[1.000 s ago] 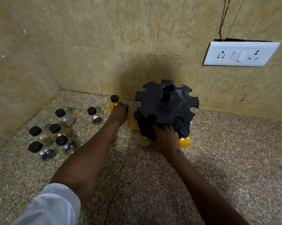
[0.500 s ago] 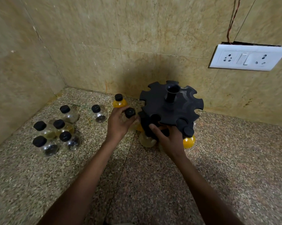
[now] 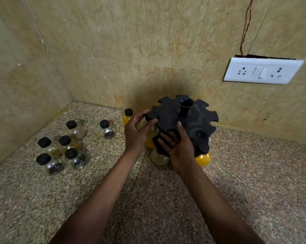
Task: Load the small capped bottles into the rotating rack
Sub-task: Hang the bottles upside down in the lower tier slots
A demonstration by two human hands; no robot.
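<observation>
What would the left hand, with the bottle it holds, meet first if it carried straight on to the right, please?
Most likely the black rack: the left hand holds a capped bottle right at the rim of the top disc, by a slot. Depth is unclear, so I cannot tell whether the bottle already touches it.

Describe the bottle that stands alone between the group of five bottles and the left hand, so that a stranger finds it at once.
Start at the black rack near the back wall and look left past the left hand. On the stone counter stands one bottle with a black cap. Unlike the five clustered bottles further left it stands alone, and unlike the orange bottle behind the hand it is clear with something dark at the bottom.
</observation>
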